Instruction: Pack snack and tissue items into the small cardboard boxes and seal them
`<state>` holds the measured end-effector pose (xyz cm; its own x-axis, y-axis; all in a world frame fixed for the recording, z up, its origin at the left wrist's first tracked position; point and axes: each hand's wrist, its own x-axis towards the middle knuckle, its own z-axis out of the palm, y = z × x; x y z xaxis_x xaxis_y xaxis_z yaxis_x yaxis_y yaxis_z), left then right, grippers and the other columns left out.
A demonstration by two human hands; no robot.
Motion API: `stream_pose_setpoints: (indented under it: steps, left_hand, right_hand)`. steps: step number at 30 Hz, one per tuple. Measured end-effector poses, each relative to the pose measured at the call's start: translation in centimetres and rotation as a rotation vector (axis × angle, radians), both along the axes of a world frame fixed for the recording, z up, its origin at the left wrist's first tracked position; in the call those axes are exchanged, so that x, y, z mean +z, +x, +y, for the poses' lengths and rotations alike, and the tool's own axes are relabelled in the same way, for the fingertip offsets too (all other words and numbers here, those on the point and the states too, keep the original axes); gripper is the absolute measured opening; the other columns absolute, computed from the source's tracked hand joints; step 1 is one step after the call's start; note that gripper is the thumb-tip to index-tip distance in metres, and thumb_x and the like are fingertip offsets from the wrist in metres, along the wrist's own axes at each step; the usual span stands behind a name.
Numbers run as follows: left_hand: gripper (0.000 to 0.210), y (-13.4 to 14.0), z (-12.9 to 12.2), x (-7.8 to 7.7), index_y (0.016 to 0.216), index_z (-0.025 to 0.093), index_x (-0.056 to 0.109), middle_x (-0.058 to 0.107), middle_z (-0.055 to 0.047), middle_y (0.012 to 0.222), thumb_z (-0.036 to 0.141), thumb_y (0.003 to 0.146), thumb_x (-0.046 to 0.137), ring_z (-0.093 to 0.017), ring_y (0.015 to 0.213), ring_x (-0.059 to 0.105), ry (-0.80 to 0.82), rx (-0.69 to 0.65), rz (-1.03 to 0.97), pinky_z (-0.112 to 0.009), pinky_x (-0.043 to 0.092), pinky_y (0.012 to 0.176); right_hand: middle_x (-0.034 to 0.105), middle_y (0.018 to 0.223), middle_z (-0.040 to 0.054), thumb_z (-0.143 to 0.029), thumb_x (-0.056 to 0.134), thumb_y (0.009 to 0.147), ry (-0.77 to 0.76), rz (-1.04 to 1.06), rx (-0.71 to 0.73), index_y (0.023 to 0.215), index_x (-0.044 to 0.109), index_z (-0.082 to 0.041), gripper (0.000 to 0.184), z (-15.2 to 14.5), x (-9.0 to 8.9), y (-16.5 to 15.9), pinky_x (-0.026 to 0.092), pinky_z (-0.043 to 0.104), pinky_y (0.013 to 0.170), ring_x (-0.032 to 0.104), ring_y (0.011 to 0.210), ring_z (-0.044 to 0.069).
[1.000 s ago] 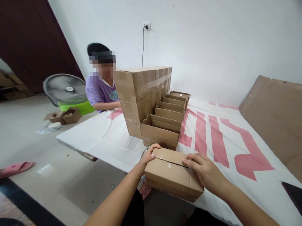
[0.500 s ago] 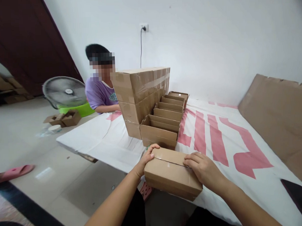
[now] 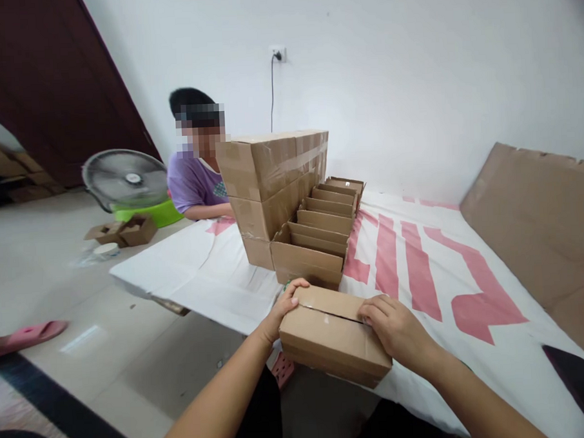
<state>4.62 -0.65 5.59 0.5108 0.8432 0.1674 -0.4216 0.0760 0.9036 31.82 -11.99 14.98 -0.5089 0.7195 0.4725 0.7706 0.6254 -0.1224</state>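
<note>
The box (image 3: 331, 340) is at the table's near edge (image 3: 251, 327), its inside hidden; the left hand (image 3: 282, 310) grips one end; the right hand (image 3: 388, 321) bends its fingers at the seam (image 3: 332, 315), whether pinching I cannot tell; a stack (image 3: 283, 174) partly hides a co-worker (image 3: 191, 181).

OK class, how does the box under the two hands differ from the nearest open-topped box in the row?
The handled box is folded shut except for a narrow gap on top; the open-topped box stands wide open. The left hand and right hand are on the handled box, while the open-topped box sits beside the taped stack. Both are brown cardboard.
</note>
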Motion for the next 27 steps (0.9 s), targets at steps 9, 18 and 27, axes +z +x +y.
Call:
stream_pose_setpoints:
  steps: [9, 18, 27]
  left_hand:
    - [0.051, -0.1, -0.5, 0.9, 0.112, 0.024, 0.059, 0.061, -0.005, 0.109, 0.048, 0.07, 0.074, -0.024, 0.091, 0.06, -0.014, 0.033, 0.025, -0.031, 0.047, 0.076]
    - [0.056, 0.3, -0.7, 1.5, 0.104, 0.023, 0.063, 0.062, -0.007, 0.113, 0.052, 0.059, 0.079, -0.028, 0.098, 0.059, -0.08, 0.142, 0.076, -0.032, 0.049, 0.078]
    - [0.054, 0.7, -1.2, 2.5, 0.1, 0.024, 0.064, 0.064, -0.005, 0.111, 0.052, 0.056, 0.08, -0.028, 0.102, 0.059, -0.123, 0.21, 0.124, -0.031, 0.049, 0.079]
  right_hand:
    - [0.063, 0.084, 0.0045, -0.021, 0.043, 0.097, -0.169, 0.346, -0.09, 0.092, 0.055, -0.021, 0.012, -4.2, 0.4, 1.7, 0.049, 0.03, 0.069, 0.058, 0.077, 0.017]
    - [0.053, 0.059, -0.004, -0.046, 0.055, 0.089, -0.786, 0.755, -0.487, 0.072, 0.052, -0.021, 0.031, -15.5, -6.0, 5.5, 0.041, 0.024, 0.052, 0.05, 0.055, 0.012]
    - [0.053, 0.049, -0.0076, -0.032, 0.05, 0.082, -0.525, 0.619, -0.922, 0.082, 0.057, -0.023, 0.011, -19.9, -19.1, 5.9, 0.043, 0.025, 0.045, 0.054, 0.042, 0.015]
